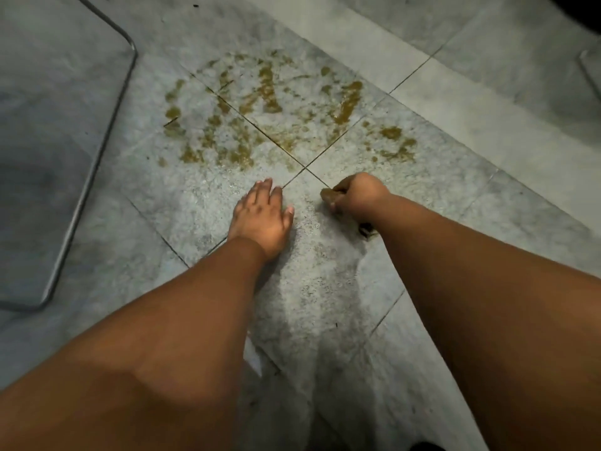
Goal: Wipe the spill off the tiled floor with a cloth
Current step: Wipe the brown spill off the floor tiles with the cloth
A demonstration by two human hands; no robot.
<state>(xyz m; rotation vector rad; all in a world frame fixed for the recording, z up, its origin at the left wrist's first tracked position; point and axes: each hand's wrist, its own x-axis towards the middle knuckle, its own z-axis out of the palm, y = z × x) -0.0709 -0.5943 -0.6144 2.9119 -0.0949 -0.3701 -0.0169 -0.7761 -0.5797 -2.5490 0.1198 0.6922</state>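
The right hand [356, 196] is closed into a fist around a small brownish wad, the cloth [329, 195], of which only a bit pokes out on the thumb side; a dark scrap shows under the wrist, though whether it belongs to the same cloth cannot be told. The fist sits low over the tiled floor [439, 177], just right of the point where four tiles meet. The left hand [261, 216] lies flat, palm down, fingers straight and slightly spread, pressing on the floor just left of that same joint and holding nothing. The two hands are near each other but apart.

Beyond the fingers, the spill [270, 115] spreads across several tiles as a wide ring of yellow-brown smears and blotches, thickest at the upper right and along the left edge, with thin streaks between. It lies just ahead of both hands, not touching them.

The tiles are grey and mottled, with dark grout lines running diagonally. A paler band of tiles crosses the upper right. At the left, a thin bent metal frame [97, 151] rests on the floor, curving round at its near and far corners. The lighting is dim, brightest between the forearms. No writing or labels can be read anywhere.
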